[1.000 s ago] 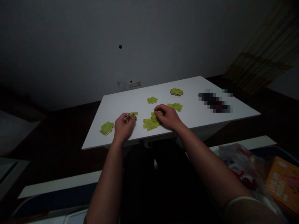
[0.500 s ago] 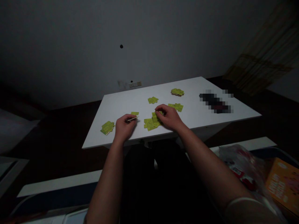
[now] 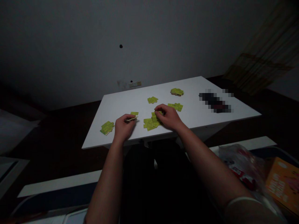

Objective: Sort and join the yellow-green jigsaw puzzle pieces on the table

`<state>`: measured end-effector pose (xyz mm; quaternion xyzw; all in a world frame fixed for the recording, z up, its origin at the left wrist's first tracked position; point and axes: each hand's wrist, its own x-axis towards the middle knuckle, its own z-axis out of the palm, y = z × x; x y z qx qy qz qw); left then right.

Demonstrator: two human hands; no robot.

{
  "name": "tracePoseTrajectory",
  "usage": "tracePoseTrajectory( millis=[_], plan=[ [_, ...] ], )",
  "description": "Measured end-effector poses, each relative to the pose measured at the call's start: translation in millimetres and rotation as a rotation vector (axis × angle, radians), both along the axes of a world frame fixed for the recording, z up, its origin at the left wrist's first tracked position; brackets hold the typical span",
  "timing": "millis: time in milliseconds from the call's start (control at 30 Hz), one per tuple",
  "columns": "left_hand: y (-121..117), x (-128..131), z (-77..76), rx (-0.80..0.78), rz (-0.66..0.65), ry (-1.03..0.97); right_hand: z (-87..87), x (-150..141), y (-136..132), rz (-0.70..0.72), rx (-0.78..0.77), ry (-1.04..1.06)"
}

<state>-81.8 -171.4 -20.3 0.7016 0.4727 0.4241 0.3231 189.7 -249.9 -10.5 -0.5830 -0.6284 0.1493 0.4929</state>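
Observation:
My left hand (image 3: 123,127) pinches a thin puzzle piece (image 3: 132,119), seen almost edge-on, above the table's near side. Just behind it lies a green puzzle piece, partly covered by the fingers. To the left is a pile of green puzzle pieces (image 3: 106,127). My right hand (image 3: 170,118) is closed, thumb and fingers on a green puzzle piece (image 3: 154,117). That piece overlaps other green pieces (image 3: 147,124) lying flat; the hand hides part of this group.
On the white table (image 3: 130,99) lie a small green group (image 3: 152,100), a joined pair (image 3: 177,107) and a stack of pieces (image 3: 177,91). A pixelated dark object (image 3: 215,102) is on the right. A plastic bag (image 3: 243,165) and orange puzzle box (image 3: 283,183) sit at lower right.
The piece in my left hand has tilted slightly, so a little more of it shows. My right hand stays in place on its piece.

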Motion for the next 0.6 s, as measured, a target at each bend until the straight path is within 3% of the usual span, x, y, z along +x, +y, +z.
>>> tracePoseTrajectory(
  millis=[333,600],
  plan=[
    [-2.3,1.7,2.3,-0.007,0.032,0.122,2.1,0.8,0.3,0.004,-0.009,-0.003],
    [-9.0,9.5,12.4,0.209,-0.076,0.515,3.2,0.1,-1.0,0.002,-0.025,-0.011]
  ],
)
